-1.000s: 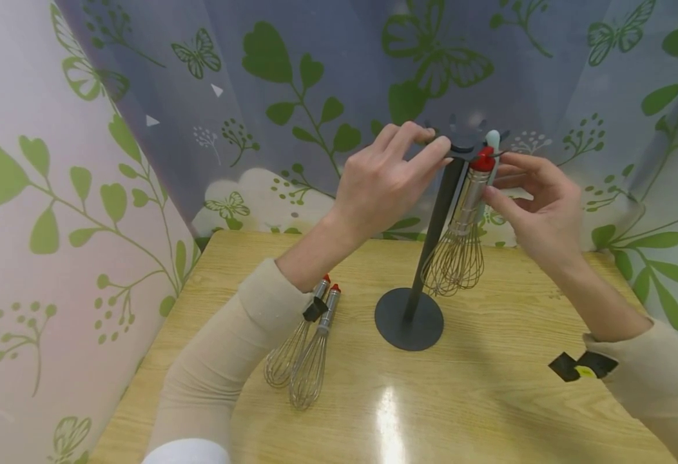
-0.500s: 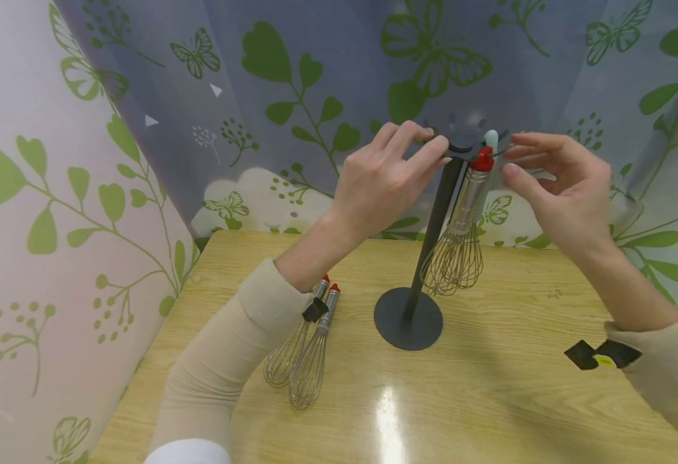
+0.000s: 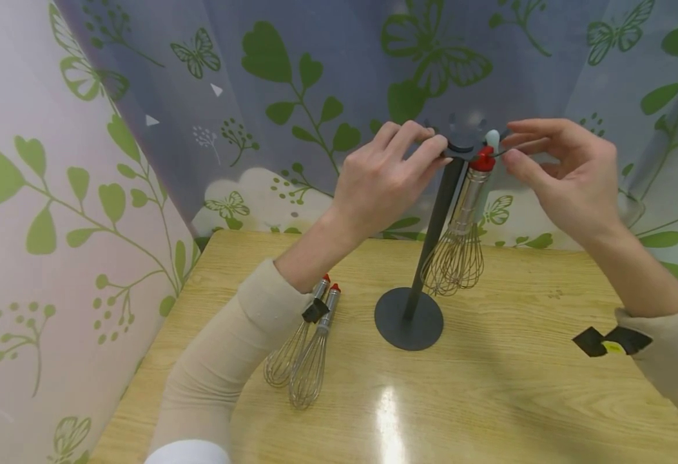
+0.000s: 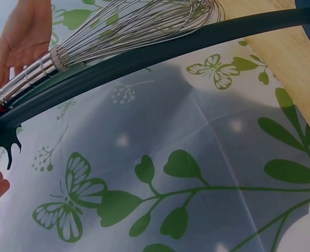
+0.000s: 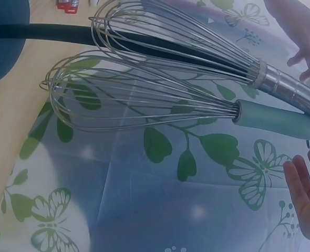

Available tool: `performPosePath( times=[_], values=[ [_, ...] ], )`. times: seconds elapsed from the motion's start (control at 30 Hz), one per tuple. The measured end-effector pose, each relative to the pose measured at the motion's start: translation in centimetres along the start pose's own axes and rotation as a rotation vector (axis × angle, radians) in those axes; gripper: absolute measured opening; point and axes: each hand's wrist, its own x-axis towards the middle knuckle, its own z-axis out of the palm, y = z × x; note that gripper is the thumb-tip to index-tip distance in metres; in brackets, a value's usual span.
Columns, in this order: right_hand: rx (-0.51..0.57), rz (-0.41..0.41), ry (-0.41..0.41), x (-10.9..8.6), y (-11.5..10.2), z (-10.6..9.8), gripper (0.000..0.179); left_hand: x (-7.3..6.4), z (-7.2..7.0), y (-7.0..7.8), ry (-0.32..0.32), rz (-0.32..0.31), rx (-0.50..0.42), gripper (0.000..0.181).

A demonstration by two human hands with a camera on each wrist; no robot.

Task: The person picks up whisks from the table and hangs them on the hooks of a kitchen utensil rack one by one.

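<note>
A black hanging stand (image 3: 439, 225) with a round base stands on the table, hooks fanning out at its top. My left hand (image 3: 382, 177) grips that top from the left. On a right-side hook hangs a whisk (image 3: 470, 196) with a steel handle and red cap. Close behind it hangs another whisk (image 5: 278, 119) with a mint-green handle, mostly hidden in the head view. My right hand (image 3: 573, 174) is beside the red cap, its thumb tip right at the hook's end and its fingers loosely bent. No whisk is in either hand.
Two more steel whisks (image 3: 314, 348) with red caps lie side by side on the wooden table (image 3: 490, 399), left of the stand and partly under my left forearm. A patterned curtain (image 3: 327, 58) is close behind the table.
My right hand has let go of the steel-handled whisk, drawn back right and risen, its thumb now at the hook's end. My left hand keeps its place on the stand.
</note>
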Motion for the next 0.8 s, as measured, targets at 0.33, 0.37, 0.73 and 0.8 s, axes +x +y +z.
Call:
performPosePath(
  times=[0.33,0.37,0.73,0.8],
  values=[
    [0.044,-0.007,-0.032,0.29,0.33,-0.25,0.029,0.01,0.00,-0.01,0.005,0.004,0.007,0.030],
    [0.049,-0.010,-0.032,0.30,0.36,-0.25,0.029,0.00,-0.01,-0.02,0.005,0.003,0.008,0.030],
    [0.069,-0.014,-0.029,0.30,0.42,-0.25,0.027,-0.09,0.02,0.10,-0.002,-0.009,0.011,0.031],
    [0.082,-0.008,-0.020,0.30,0.49,-0.24,0.027,-0.08,0.04,0.12,0.002,-0.012,0.008,0.031]
  ],
)
